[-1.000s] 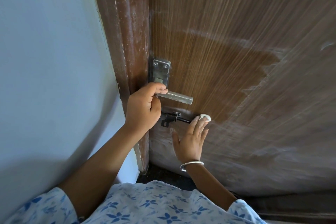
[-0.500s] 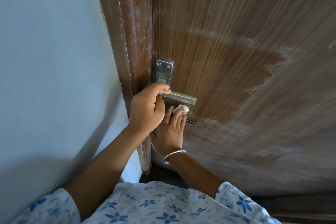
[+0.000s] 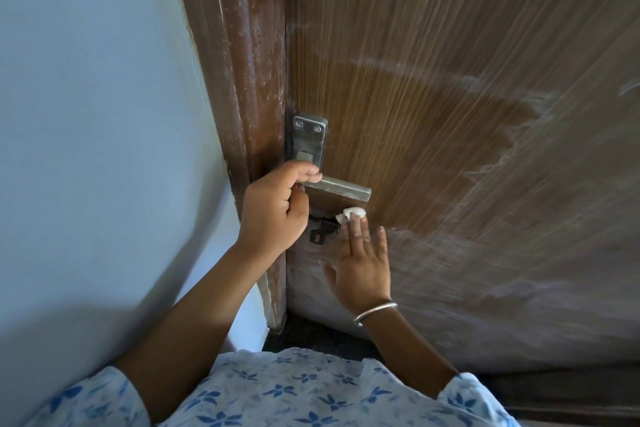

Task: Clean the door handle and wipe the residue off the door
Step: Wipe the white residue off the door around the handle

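The steel lever door handle (image 3: pixel 341 188) sits at the left edge of the brown wood-grain door (image 3: pixel 450 45), on a rectangular steel backplate with two screws (image 3: pixel 310 140). The left hand (image 3: pixel 275 210) grips the handle at its pivot end. Its fingers (image 3: pixel 304 177) are curled over the top of the bar and the thumb is tucked beneath, so the free end of the handle pokes out to the right.

Just below that free end, a small crumpled white wad of cloth or tissue (image 3: pixel 351 212) lies against the door. The right hand (image 3: pixel 362 274) presses it there with straight fingertips. The middle fingers are close together, the little finger is a bit apart, and the thumb is spread wide to the left.

Under the handle, between the two hands, a small black latch (image 3: pixel 323 228) is touching the wad's left side.

A cloudy whitish residue (image 3: pixel 502 236) streaks the door to the right of and below the handle. A darker brown patch (image 3: pixel 433 135) spreads right from the handle.

Left of the handle stands the scuffed dark brown door frame (image 3: pixel 239 80), and beyond it a pale blue wall (image 3: pixel 104 114). The right wrist wears a silver bangle (image 3: pixel 375 313), and both arms come out of white sleeves with blue flowers (image 3: pixel 277 392).
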Demonstrator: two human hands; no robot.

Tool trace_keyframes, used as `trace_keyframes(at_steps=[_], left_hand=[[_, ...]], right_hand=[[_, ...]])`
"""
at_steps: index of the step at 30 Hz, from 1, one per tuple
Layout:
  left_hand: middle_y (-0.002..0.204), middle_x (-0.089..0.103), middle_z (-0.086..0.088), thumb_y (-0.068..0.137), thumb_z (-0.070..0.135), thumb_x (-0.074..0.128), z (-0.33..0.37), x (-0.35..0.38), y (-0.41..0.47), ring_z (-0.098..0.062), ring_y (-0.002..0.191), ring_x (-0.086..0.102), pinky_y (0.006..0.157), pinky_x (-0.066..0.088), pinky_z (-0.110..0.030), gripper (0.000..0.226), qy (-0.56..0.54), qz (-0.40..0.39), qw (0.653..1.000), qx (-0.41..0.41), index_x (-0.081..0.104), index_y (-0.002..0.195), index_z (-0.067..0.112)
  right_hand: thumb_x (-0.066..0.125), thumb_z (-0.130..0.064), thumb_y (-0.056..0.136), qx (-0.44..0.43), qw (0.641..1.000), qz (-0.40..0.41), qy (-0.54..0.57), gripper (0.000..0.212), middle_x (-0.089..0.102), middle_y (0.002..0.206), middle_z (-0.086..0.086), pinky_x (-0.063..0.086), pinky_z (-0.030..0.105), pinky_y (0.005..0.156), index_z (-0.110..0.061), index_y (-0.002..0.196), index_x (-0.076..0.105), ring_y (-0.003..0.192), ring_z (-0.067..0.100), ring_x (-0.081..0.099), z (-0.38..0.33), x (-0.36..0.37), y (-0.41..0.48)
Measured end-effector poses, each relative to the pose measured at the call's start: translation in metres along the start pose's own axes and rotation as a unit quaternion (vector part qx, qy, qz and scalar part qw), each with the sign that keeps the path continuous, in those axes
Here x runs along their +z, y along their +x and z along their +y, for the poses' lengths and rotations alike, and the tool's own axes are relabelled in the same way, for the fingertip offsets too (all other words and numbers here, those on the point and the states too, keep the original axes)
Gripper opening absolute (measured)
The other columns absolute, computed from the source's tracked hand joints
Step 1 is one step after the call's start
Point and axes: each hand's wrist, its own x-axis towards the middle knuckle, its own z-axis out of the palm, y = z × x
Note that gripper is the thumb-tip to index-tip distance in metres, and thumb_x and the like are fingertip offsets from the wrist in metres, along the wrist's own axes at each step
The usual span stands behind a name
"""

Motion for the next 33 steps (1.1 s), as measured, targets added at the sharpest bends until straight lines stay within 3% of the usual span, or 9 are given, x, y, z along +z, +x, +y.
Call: trace_keyframes(at_steps=[7,11,17,27,30,33], left_hand=[[0.092,0.073,-0.006,0.078,-0.008,0.05,-0.001,0.001,0.0,-0.003,0.083,0.062,0.076,0.044,-0.002,0.027,0.008,0.003,1.0,0.007,0.068,0.097,0.0],[0.092,0.073,-0.006,0.079,-0.005,0.05,-0.001,0.001,-0.001,-0.012,0.087,0.067,0.078,0.051,-0.014,0.026,0.004,0.007,1.0,0.007,0.068,0.097,0.0],[0.092,0.073,-0.006,0.079,-0.008,0.052,-0.001,0.002,-0.001,-0.012,0.089,0.067,0.082,0.053,-0.018,0.025,0.002,0.01,1.0,0.016,0.068,0.096,-0.001],[0.091,0.073,-0.007,0.081,-0.005,0.053,-0.001,0.005,-0.001,-0.015,0.088,0.067,0.078,0.055,-0.025,0.022,0.004,0.013,1.0,0.024,0.069,0.096,-0.001],[0.092,0.073,-0.007,0.081,-0.003,0.053,-0.001,0.005,-0.002,-0.017,0.088,0.068,0.077,0.055,-0.026,0.022,0.004,0.017,1.0,0.023,0.069,0.096,-0.001],[0.093,0.073,-0.007,0.082,-0.001,0.052,-0.001,0.005,-0.003,-0.019,0.088,0.069,0.076,0.056,-0.028,0.022,0.01,0.022,0.999,0.024,0.069,0.096,-0.001]], right_hand=[[0.04,-0.053,0.081,0.101,0.995,-0.011,0.007,0.081,0.039,0.142,0.025,0.02,0.054,0.11,0.005,0.137,0.037,0.133,0.038,0.037,0.028,0.01,-0.023],[0.039,-0.054,0.079,0.161,0.987,-0.007,0.02,0.086,0.039,0.139,0.033,0.025,0.056,0.107,0.011,0.135,0.037,0.129,0.044,0.04,0.045,0.015,-0.034],[0.04,-0.055,0.085,0.194,0.977,0.087,0.006,0.087,0.031,0.139,0.04,0.023,0.058,0.109,0.014,0.136,0.028,0.132,0.05,0.027,0.059,0.003,-0.02],[0.053,-0.054,0.088,0.188,0.925,0.329,-0.029,0.092,0.021,0.141,0.043,0.006,0.057,0.111,0.014,0.139,0.019,0.133,0.056,0.015,0.081,-0.111,0.048],[0.054,-0.056,0.086,0.176,0.921,0.348,-0.023,0.095,0.023,0.14,0.043,0.005,0.058,0.11,0.017,0.137,0.023,0.131,0.059,0.016,0.073,-0.144,0.065],[0.046,-0.061,0.086,0.122,0.939,0.323,-0.012,0.094,0.021,0.144,0.038,0.002,0.057,0.111,0.013,0.139,0.024,0.134,0.055,0.014,0.05,-0.162,0.076]])
